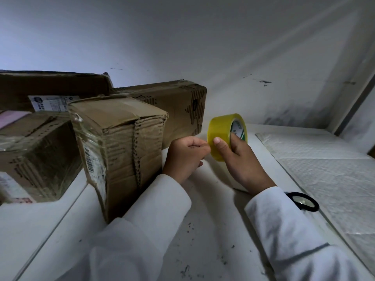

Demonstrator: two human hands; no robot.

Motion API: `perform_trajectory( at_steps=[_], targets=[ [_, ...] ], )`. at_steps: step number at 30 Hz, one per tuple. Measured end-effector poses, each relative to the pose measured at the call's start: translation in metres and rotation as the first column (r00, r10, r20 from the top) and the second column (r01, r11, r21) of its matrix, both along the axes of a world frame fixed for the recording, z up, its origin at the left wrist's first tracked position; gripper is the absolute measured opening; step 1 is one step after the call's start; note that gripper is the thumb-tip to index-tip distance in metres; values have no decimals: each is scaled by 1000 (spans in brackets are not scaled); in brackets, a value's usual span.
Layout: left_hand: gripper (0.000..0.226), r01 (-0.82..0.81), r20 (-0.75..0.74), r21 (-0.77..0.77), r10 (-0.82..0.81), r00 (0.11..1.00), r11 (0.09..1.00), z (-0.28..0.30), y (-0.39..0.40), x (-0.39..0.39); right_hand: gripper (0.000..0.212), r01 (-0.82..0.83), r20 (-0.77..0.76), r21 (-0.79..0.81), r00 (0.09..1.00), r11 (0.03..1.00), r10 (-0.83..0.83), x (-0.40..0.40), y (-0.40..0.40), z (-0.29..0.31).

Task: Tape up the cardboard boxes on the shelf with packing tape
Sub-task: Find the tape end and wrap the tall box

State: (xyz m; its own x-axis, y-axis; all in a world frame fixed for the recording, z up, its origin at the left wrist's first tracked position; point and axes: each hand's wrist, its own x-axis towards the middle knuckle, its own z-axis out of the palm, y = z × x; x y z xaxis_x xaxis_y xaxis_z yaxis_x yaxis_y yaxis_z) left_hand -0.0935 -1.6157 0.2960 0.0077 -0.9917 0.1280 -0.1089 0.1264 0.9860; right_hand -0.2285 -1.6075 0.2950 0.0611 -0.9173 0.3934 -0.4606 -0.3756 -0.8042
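Observation:
My right hand [241,159] grips a yellow roll of packing tape [221,130], thumb on its outer face and fingers through the core. My left hand [185,154] has its fingers curled against the roll's left edge, pinching at the tape end; whether it holds the end I cannot tell. Just left of my hands stands a worn cardboard box [121,147] with a torn corrugated seam on its front face. Behind it lies a long cardboard box [178,106]. A third, darker box [38,157] wrapped in clear tape sits at the far left.
A flat box [52,88] with a shipping label lies at the back left. The white shelf surface [213,220] is speckled with dirt. Black-handled scissors [304,201] lie by my right sleeve. A white padded sheet [324,165] covers the right side. The wall [223,47] rises close behind.

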Motion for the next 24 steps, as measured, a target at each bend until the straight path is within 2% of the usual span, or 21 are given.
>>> perform_trajectory(
  at_steps=[3, 10, 16, 24],
  targets=[
    [16, -2, 10, 2, 2, 1000, 1000, -1, -1, 0, 24, 9, -27, -4, 1000, 1000, -9, 1, 0, 0],
    [15, -47, 26, -20, 48, 999, 999, -4, -1, -3, 22, -25, 21, 17, 999, 1000, 25, 3, -1, -2],
    [15, -5, -54, -7, 5, 999, 1000, 0, -1, -7, 17, -1, 100, -14, 995, 1000, 2, 0, -2, 1],
    [16, -44, 40, -77, 47, 998, 996, -4, -4, -3, 31, 26, -6, -11, 1000, 1000, -26, 2, -1, -1]
  ],
)
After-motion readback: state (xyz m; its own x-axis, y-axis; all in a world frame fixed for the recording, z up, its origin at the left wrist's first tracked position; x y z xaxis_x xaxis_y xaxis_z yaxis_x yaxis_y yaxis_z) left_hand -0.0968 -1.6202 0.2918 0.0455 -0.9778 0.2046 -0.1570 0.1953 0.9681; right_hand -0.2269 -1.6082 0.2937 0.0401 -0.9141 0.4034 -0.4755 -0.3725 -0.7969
